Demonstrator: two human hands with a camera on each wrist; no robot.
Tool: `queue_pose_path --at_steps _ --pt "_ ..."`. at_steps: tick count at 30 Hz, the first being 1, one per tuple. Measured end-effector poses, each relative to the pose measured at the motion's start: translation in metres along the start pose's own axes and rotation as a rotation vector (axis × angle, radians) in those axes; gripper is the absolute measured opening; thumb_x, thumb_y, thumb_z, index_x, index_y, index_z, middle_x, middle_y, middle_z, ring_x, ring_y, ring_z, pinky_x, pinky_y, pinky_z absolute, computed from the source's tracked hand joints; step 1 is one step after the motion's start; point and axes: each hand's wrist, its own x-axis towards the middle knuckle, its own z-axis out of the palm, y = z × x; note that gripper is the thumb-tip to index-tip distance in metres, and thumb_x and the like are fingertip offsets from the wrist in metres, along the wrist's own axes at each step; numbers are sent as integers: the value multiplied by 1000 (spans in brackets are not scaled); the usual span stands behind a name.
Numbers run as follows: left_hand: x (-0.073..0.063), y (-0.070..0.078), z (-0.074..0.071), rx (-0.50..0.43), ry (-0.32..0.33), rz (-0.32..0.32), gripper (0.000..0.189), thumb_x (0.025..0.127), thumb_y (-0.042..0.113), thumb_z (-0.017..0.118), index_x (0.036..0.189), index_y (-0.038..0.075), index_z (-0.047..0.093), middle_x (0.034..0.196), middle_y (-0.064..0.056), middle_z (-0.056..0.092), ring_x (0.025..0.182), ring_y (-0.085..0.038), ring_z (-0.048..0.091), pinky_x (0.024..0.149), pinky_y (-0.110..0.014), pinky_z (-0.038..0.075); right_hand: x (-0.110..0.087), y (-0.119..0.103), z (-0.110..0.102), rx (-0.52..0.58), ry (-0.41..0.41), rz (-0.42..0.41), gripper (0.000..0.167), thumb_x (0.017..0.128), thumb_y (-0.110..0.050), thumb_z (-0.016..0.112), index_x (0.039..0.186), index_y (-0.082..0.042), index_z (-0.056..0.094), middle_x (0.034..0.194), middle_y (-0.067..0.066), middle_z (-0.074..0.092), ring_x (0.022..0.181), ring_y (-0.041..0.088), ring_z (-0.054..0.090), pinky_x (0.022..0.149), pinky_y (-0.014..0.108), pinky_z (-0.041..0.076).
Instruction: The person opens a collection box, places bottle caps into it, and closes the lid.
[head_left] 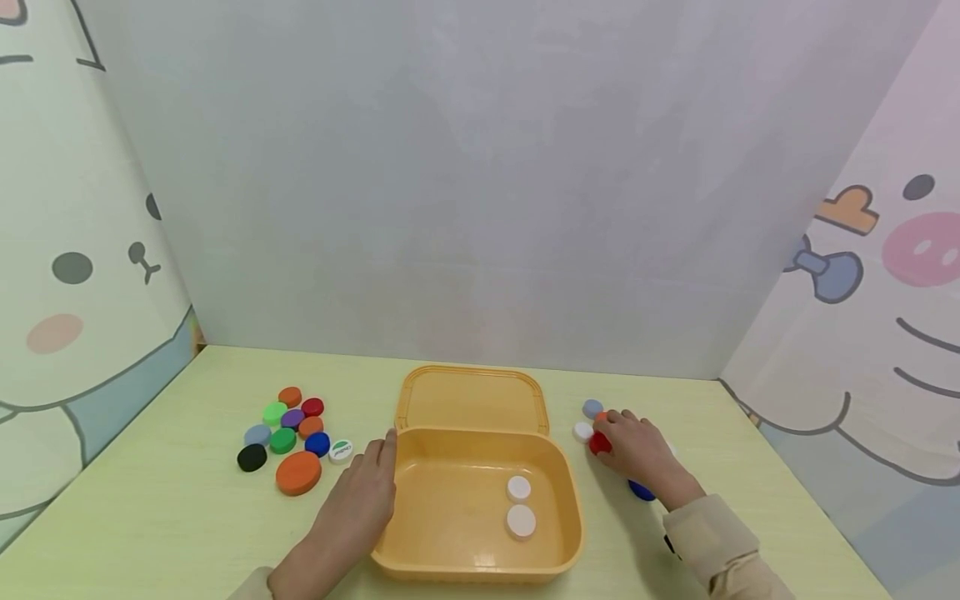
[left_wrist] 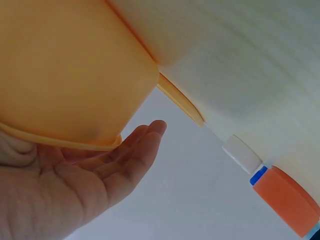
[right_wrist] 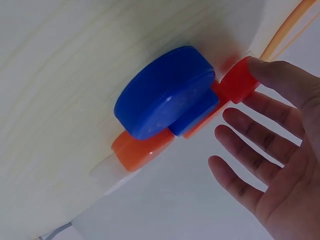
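Note:
A yellow plastic box point(head_left: 442, 533) stands at the front middle, with two white bottle caps point(head_left: 521, 522) inside. My left hand point(head_left: 363, 492) rests on the box's left rim, its fingers fairly straight; the left wrist view shows the palm point(left_wrist: 65, 195) against the rim. To the right of the box, my right hand point(head_left: 641, 450) pinches a red bottle cap point(right_wrist: 240, 80) between thumb and index finger, and the other fingers are spread. Near that hand are a large blue cap point(right_wrist: 165, 95), a smaller blue cap, an orange cap point(right_wrist: 142, 150) and a white cap point(head_left: 582, 432).
Behind the box lies its yellow lid point(head_left: 472, 400). Several coloured caps, including a large orange cap point(head_left: 298, 473) and a black cap point(head_left: 252, 457), are grouped at the left. A pale blue cap point(head_left: 592, 408) lies beyond my right hand. A grey wall point(head_left: 480, 208) bounds the back.

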Motion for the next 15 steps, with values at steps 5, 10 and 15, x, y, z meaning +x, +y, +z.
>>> queue_pose_path --at_steps 5,10,15 --pt "0 1 0 0 -3 -1 60 88 11 58 139 -2 29 128 -20 47 105 -31 54 89 -45 48 2 -3 -5 -8 44 -21 27 72 -26 76 90 -11 62 84 4 59 72 18 48 55 30 44" --pt "0 1 0 -3 -1 1 60 88 11 57 139 -2 30 128 -20 47 105 -31 54 89 -45 48 4 -11 -15 -19 105 -53 29 69 -25 78 89 -13 61 84 3 60 73 18 51 57 30 47" --pt "0 0 0 -3 -1 4 60 88 11 57 139 -3 30 128 -21 46 104 -30 54 89 -45 48 6 -24 -30 -36 149 -75 32 67 -26 79 90 -13 62 85 1 61 76 18 51 59 29 48"
